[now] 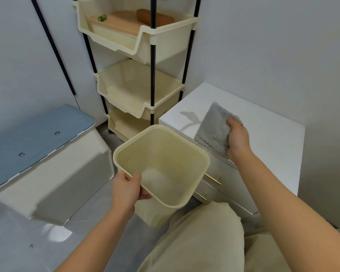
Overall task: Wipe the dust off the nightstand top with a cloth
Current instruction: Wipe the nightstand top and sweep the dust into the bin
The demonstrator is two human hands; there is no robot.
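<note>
A white nightstand (pixel 263 126) stands at the right against the wall, with gold drawer handles on its front. A grey cloth (pixel 214 128) lies flat on its top near the front edge, and my right hand (pixel 238 138) grips the cloth's right side. My left hand (pixel 127 188) holds the near rim of a cream plastic bin (pixel 163 165), which hangs in the air just left of the nightstand's front corner. Something pale and blurred lies at the bottom of the bin.
A cream three-tier rack (pixel 141 79) on black poles stands behind the bin; its top tier holds a wooden board, a brown roll and a small green item. A white storage box with a blue lid (pixel 37 138) sits at the left. My knees are at the bottom.
</note>
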